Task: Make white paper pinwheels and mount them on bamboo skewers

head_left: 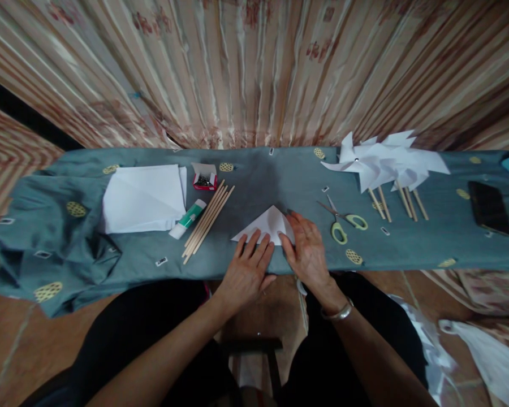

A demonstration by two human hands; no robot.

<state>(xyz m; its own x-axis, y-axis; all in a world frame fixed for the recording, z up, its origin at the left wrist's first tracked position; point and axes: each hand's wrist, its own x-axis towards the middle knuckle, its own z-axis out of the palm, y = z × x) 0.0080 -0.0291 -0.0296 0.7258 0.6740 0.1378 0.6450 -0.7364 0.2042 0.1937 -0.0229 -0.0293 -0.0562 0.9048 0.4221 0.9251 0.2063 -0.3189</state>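
A white sheet of paper [271, 220], folded into a triangle, lies near the table's front edge between my hands. My left hand [248, 271] rests on its lower left part, fingers stretched out and slightly apart. At the right corner, my right hand [307, 249] has its thumb on the paper and its fingers curled about the edge; part of that corner is hidden. Scissors [339, 217] with light green handles lie spread apart to the right of this hand. Several wooden sticks [207, 223] and a green and white glue stick [189, 219] lie to the left.
A stack of white paper [144, 198] lies at the left, beside a small red box of dark pins [205, 178]. Several paper pinwheels [385, 161] on sticks are at the back right, near a black phone [490, 207]. A curtain [254, 73] hangs behind the cloth-covered table [280, 175].
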